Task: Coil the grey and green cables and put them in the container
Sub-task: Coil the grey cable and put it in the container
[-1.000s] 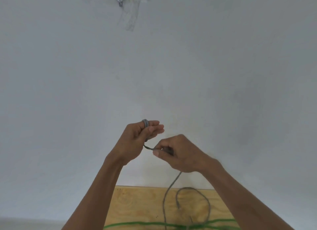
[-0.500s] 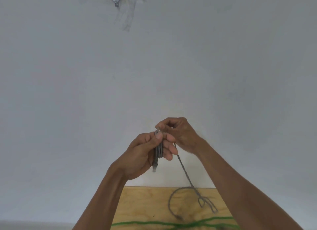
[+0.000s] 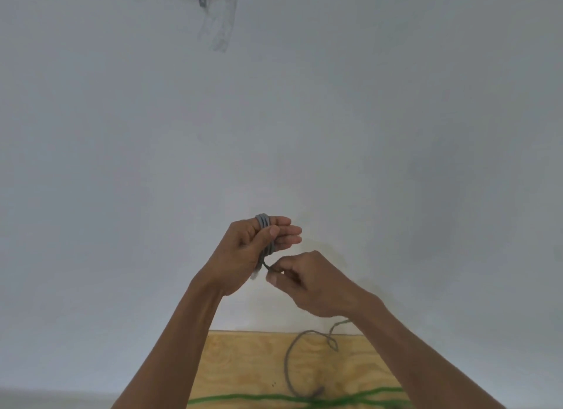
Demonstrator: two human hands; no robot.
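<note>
Loops of grey cable (image 3: 265, 236) held by left hand (image 3: 243, 253) could slip; right hand (image 3: 307, 282) pinches the strand at 5 o'clock, where tugging might loosen them.

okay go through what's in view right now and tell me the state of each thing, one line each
Grey cable: partly coiled round the left fingers, its tail loose on the board.
Green cable: uncoiled, lying across the board.
Left hand: holds the grey coil, thumb on it.
Right hand: pinches the grey strand just below the coil.
Board: flat, carrying both cables.
</note>
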